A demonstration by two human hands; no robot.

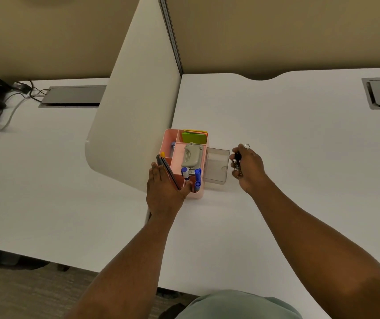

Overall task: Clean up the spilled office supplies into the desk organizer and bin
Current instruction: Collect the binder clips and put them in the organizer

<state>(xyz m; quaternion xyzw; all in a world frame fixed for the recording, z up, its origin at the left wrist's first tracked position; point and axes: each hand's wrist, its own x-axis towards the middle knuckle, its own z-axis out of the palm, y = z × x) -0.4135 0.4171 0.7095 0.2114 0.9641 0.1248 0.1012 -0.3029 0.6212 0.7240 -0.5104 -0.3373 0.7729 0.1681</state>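
- I see my left hand (pixel 164 187) flat against the near left side of the pink organizer (pixel 185 157), fingers (pixel 155 171) straight and together, thumb at the front corner.
- My right hand (pixel 247 169) hangs just right of the clear bin (pixel 216 166), fingers curled round small dark clips (pixel 237 162); a silvery loop shows at the top.
- The bin touches the organizer's right side on the white worktop (pixel 276 134).
- The organizer holds a grey hole punch (pixel 192 156) in the middle, blue-capped markers (pixel 197 177) at the front, green and orange notes (pixel 194 137) at the back, and a dark ruler (pixel 167 171) beside my left fingers.
- I cannot tell how many clips my right hand covers.
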